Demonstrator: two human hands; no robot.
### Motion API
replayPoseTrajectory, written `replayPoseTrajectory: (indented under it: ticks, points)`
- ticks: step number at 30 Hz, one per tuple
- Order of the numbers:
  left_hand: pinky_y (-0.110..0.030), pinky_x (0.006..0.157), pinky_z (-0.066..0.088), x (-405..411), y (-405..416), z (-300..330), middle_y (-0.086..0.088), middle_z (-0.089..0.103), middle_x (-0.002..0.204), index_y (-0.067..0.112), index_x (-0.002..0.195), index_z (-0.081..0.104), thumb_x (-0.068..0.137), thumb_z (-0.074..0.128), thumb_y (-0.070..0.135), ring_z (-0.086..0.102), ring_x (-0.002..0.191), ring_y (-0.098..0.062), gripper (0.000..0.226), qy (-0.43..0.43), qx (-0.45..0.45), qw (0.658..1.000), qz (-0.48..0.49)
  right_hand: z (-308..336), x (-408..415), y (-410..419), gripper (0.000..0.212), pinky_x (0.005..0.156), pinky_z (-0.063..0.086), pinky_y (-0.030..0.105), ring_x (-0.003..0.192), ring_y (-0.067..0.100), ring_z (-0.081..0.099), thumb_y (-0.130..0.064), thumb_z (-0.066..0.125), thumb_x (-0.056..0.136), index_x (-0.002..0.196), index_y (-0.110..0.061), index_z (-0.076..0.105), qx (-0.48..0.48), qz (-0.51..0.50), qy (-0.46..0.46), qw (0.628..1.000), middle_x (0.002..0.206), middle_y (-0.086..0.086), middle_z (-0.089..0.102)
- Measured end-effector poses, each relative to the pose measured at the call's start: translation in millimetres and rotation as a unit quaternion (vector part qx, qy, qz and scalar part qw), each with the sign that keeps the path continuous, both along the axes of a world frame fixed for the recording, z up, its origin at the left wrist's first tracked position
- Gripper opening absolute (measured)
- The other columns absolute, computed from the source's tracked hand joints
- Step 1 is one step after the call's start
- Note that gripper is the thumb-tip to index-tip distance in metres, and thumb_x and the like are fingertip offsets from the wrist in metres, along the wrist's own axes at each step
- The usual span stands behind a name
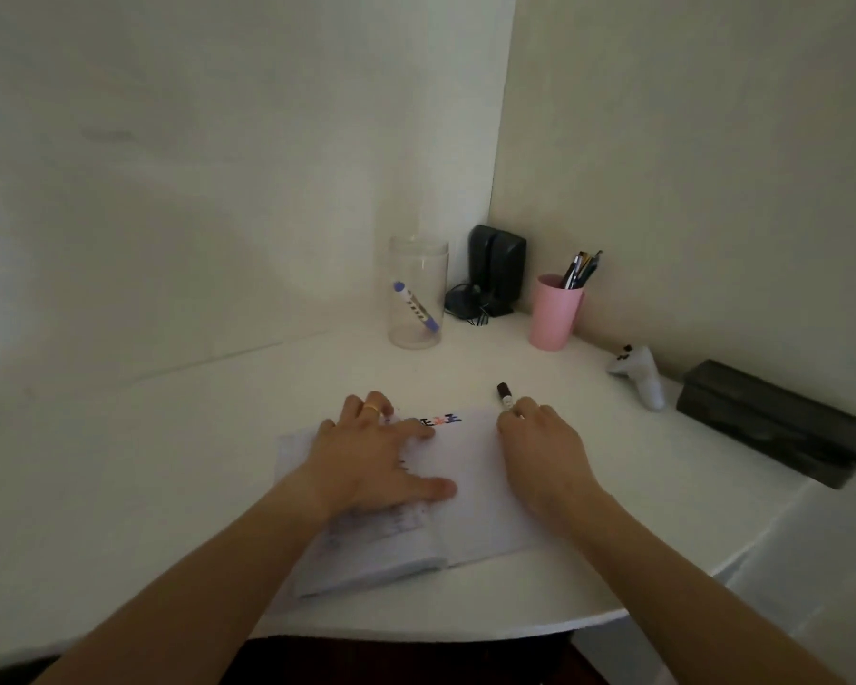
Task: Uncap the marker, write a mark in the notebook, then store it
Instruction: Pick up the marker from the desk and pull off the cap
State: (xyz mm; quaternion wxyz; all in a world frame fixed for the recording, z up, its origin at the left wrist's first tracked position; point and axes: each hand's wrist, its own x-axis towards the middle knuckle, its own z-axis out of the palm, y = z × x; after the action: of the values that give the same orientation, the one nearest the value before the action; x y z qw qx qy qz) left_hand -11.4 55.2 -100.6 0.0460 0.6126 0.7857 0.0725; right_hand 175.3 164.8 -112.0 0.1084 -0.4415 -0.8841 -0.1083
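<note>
Marker in hand, cap on, new mark not yet written.
I see the right hand [539, 437] pinching the marker [506, 397] just beyond the notebook [470, 506]; the left hand [376, 452], spread flat, presses the page.

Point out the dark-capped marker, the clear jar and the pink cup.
dark-capped marker [504, 394], head view, on its dark cap.
clear jar [416, 269], head view, on its wall.
pink cup [554, 313], head view, on its side.

White notebook [470, 482] with blue-and-red marks [441, 420], dark-capped marker [505, 394], pink cup [554, 313], white desk [539, 585].
</note>
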Motion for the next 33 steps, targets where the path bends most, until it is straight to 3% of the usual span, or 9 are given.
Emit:
replayPoseTrajectory:
  ticks: [3, 7, 12, 17, 20, 22, 23, 27, 33]
  points:
    - [-0.046, 0.099, 0.044, -11, 19, 3, 0.001, 0.042, 0.124, 0.055, 0.128, 0.046, 0.054, 0.047, 0.097, 0.041, 0.122, -0.021, 0.085, 0.01, -0.005, 1.0, -0.008, 0, -12, 12, 0.029, 0.079, 0.05, 0.04, 0.1, 0.031, 0.06, 0.001, 0.048, 0.094, 0.117, -0.006, 0.064, 0.035, 0.028, 0.029, 0.999, 0.119, 0.012, 0.06]
    - [-0.04, 0.089, 0.046, -26, 50, 6, 0.003, 0.057, 0.115, 0.044, 0.118, 0.052, 0.054, 0.051, 0.096, 0.057, 0.108, -0.02, 0.082, -0.014, 0.002, 1.0, 0.027, 11, -34, 24, 0.019, 0.071, 0.056, 0.037, 0.079, 0.025, 0.066, -0.007, 0.063, 0.089, 0.103, -0.007, 0.075, 0.074, 0.131, 0.223, 0.963, 0.1, 0.008, 0.072]
    - [-0.038, 0.084, 0.05, -43, 72, 4, 0.008, 0.068, 0.106, 0.037, 0.132, 0.044, 0.061, 0.055, 0.089, 0.065, 0.098, -0.018, 0.089, -0.021, 0.146, 0.986, 0.074, 33, -48, 43, 0.02, 0.074, 0.053, 0.011, 0.078, 0.006, 0.071, -0.012, 0.079, 0.081, 0.1, -0.019, 0.079, -0.069, 0.179, 0.442, 0.876, 0.092, -0.009, 0.077]
    - [-0.033, 0.076, 0.055, -47, 69, -11, 0.012, 0.061, 0.115, 0.037, 0.135, 0.043, 0.081, 0.065, 0.061, 0.063, 0.095, -0.009, 0.064, -0.025, 0.337, 0.941, -0.006, 14, -46, 53, 0.02, 0.075, 0.059, 0.019, 0.08, 0.011, 0.075, -0.002, 0.081, 0.08, 0.098, -0.011, 0.079, -0.311, 0.148, 0.604, 0.719, 0.088, 0.001, 0.081]
    - [-0.034, 0.065, 0.057, -49, 68, -7, 0.011, 0.065, 0.098, 0.03, 0.116, 0.061, 0.092, 0.058, 0.048, 0.063, 0.078, -0.01, 0.03, 0.007, 0.378, 0.922, -0.083, 11, -48, 54, 0.022, 0.079, 0.06, 0.023, 0.08, 0.015, 0.074, -0.004, 0.081, 0.077, 0.099, -0.007, 0.079, -0.404, 0.149, 0.66, 0.615, 0.089, 0.007, 0.081]
    - [-0.035, 0.063, 0.055, -47, 67, -5, 0.009, 0.065, 0.091, 0.025, 0.108, 0.065, 0.097, 0.053, 0.045, 0.062, 0.071, -0.011, 0.026, 0.002, 0.371, 0.919, -0.133, 11, -50, 52, 0.026, 0.082, 0.06, 0.024, 0.082, 0.016, 0.073, -0.012, 0.079, 0.074, 0.099, -0.005, 0.079, -0.456, 0.152, 0.698, 0.531, 0.091, 0.005, 0.081]
    - [-0.034, 0.063, 0.054, -45, 66, -4, 0.009, 0.065, 0.09, 0.024, 0.109, 0.067, 0.098, 0.053, 0.044, 0.061, 0.07, -0.011, 0.027, -0.002, 0.363, 0.919, -0.157, 11, -52, 49, 0.027, 0.079, 0.06, 0.023, 0.081, 0.015, 0.073, -0.016, 0.078, 0.074, 0.099, -0.004, 0.079, -0.46, 0.149, 0.701, 0.524, 0.092, 0.003, 0.082]
    - [-0.024, 0.063, 0.046, -37, 64, -1, 0.009, 0.065, 0.089, 0.021, 0.108, 0.067, 0.1, 0.049, 0.042, 0.057, 0.07, -0.012, 0.029, 0.014, 0.334, 0.92, -0.204, 3, -61, 35, 0.035, 0.05, 0.047, 0.024, 0.056, 0.015, 0.056, -0.031, 0.07, 0.084, 0.096, 0.001, 0.077, -0.432, 0.168, 0.645, 0.607, 0.067, 0.007, 0.067]
    - [-0.021, 0.061, 0.038, -21, 66, -2, 0.009, 0.051, 0.071, 0.024, 0.09, 0.054, 0.099, 0.029, 0.049, 0.049, 0.068, -0.013, 0.037, -0.124, 0.251, 0.947, -0.158, 6, -60, 34, 0.03, 0.046, 0.042, 0.021, 0.047, 0.012, 0.048, -0.026, 0.06, 0.098, 0.086, -0.002, 0.074, -0.404, 0.159, 0.65, 0.624, 0.054, 0.003, 0.056]
